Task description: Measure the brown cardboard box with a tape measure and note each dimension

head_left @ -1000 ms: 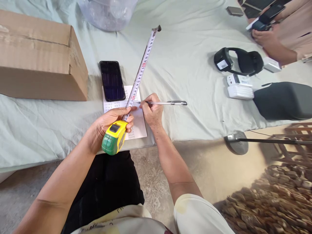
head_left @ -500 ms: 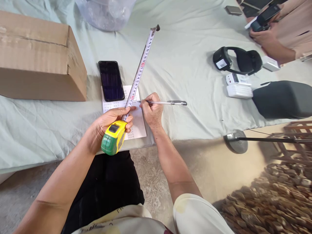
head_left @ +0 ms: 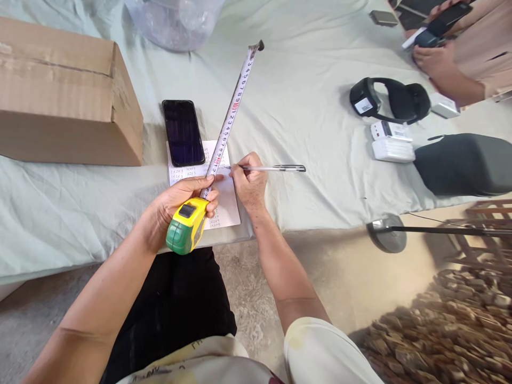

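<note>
Left forearm [head_left: 108,274]: slanted in from the lower left, with the wrist brought over the near edge of the table [head_left: 320,186]
Left hand [head_left: 176,194]: closed around the yellow-and-green tape measure [head_left: 186,226]; the thumb is laid on the drawn-out blade [head_left: 230,117] close to the case, and the fingers are curled round to the right side
Tape measure: held at the table's near edge, with the blade slanted up and to the right across the paper [head_left: 228,205] and its hooked end pointed away from the body
Right forearm [head_left: 286,269]: stretched forward from a pale sleeve [head_left: 320,349] and leaned to the left across the table edge
Right hand [head_left: 250,184]: turned inward on its side, the pen [head_left: 280,168] being pinched between thumb and forefinger
Pen: held nearly level, tip to the left, near the blade and over the paper; whether the sheet is touched cannot be told
Paper: marked with handwritten rows, partly covered by the left hand, the blade and the dark phone [head_left: 183,132]
</note>
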### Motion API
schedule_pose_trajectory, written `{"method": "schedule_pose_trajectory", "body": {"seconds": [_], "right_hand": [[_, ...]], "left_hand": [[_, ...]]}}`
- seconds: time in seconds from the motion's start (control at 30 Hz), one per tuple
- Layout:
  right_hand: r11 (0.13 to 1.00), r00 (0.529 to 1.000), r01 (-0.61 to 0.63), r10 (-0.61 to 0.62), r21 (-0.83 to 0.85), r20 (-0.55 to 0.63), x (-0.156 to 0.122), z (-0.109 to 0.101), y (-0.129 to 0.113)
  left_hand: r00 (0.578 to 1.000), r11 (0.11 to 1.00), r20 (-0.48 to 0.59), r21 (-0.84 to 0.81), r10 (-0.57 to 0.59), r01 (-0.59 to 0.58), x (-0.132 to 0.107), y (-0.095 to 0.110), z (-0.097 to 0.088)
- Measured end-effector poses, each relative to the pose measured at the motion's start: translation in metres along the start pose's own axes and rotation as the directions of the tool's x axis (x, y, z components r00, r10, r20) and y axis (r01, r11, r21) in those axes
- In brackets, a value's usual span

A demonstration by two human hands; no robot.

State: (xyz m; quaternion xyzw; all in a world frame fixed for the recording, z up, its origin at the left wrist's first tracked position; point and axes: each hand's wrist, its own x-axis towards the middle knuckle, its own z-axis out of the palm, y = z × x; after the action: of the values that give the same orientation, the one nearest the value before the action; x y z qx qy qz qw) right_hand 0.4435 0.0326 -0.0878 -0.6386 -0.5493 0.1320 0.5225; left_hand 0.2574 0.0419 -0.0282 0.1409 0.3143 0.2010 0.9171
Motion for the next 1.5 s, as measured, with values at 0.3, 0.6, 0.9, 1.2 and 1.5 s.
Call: {"method": "schedule_pose_trajectory", "body": {"seconds": [0.3,0.6,0.9,1.2,1.5], "right_hand": [[0.989,0.995,-0.095,0.097,0.109,-0.015,0.0,-0.003,0.0],[0.951,0.97,-0.211,0.233,0.226,-0.073,0.004,-0.001,0.006],[0.994,0.998,-0.043,0.037,-0.105,-0.053,0.007,-0.004,0.017],[0.954,0.984,0.137,-0.101,-0.266,0.145,0.007,-0.005,0.024],[0.943,0.974,0.181,-0.132,-0.278,0.186,0.011,-0.003,0.025]], "left_hand": [[1.0,1.0,0.0,0.009,-0.005,0.005,0.001,0.0,-0.002],[0.999,0.999,-0.001,-0.004,0.035,-0.035,-0.001,-0.002,0.0],[0.982,0.987,0.124,0.055,0.144,-0.152,-0.005,-0.008,-0.007],[0.921,0.954,0.289,0.067,0.261,-0.291,-0.011,-0.013,-0.014],[0.889,0.9,0.208,0.077,0.407,-0.43,-0.025,-0.013,-0.007]]}}
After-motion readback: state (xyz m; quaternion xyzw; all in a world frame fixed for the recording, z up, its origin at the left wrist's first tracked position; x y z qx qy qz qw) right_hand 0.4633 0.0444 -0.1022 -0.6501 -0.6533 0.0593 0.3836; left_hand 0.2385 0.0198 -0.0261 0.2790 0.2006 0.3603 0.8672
